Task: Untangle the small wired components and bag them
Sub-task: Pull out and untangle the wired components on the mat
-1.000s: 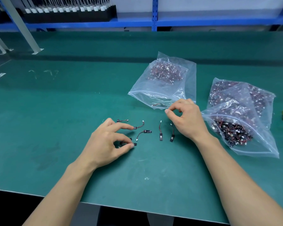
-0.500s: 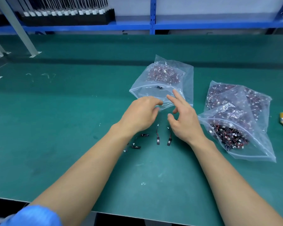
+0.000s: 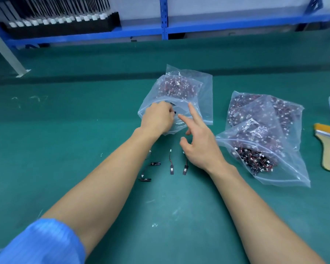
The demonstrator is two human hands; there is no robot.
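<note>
The left hand [image 3: 157,119], down among the loose parts [image 3: 171,164] a second ago, now pinches one wired part [image 3: 174,112] inside the mouth of the bag [image 3: 204,96]. The right hand [image 3: 200,147], fingers straight, touches the bag's lip at 3 o'clock. Four loose parts remain on the surface [image 3: 65,149] at 6 o'clock, so bagging looks partway done.

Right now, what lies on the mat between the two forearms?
A few loose wired components lie there on the green mat, seen in head view.

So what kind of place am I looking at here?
Most likely an electronics assembly or packing bench in a factory: a green bench mat, clear zip bags of small wired components, and blue metal racking holding a tray of white-tipped parts.
</note>
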